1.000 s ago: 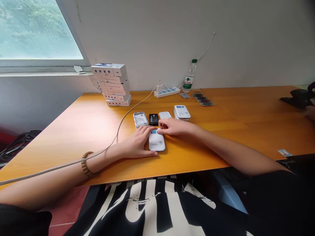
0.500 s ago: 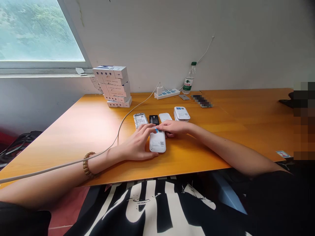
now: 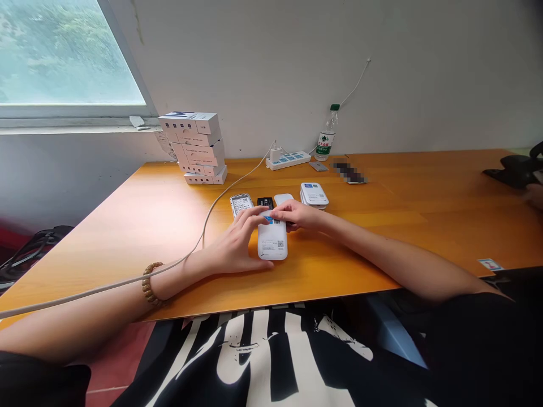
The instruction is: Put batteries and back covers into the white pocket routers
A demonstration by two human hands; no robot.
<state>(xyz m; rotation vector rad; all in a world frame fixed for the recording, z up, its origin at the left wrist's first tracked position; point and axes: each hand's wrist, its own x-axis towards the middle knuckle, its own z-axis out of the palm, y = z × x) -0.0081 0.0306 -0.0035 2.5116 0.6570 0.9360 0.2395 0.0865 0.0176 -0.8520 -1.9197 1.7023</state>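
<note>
Head view: white rounded device (image 3: 271, 249) (QR-code label (image 3: 280, 244), blue patch (image 3: 267, 220))

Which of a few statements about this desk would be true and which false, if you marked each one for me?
1. The left hand has a wooden bead bracelet at its wrist. True.
2. The right hand is at the upper end of a white rectangular device printed with a QR code. True.
3. The water bottle lies on its side. False: it stands upright by the wall.
4. The stack of white boxes sits on the floor. False: it stands on the orange desk.
</note>
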